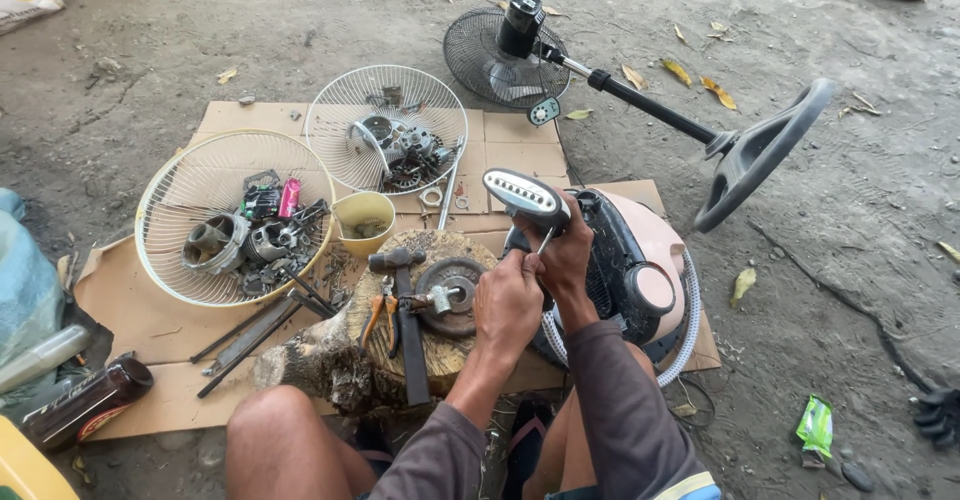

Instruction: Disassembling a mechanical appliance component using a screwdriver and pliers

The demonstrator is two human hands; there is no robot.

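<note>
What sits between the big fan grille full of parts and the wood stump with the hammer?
In the head view, a yellow cup stands between the fan grille and the stump, on the cardboard.

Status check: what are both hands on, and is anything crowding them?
Left hand and right hand both gripping a thin tool at the pink appliance, under its grey handle. Hammer and pliers on the stump, close left.

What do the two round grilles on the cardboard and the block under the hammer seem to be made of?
Both fan grilles look like thin metal wire with a pale, cream coating: fine radial spokes. The block looks like raw wood, a cut log section: rough bark at its side, a worn flat top. The hammer head looks like dark, dull metal.
</note>
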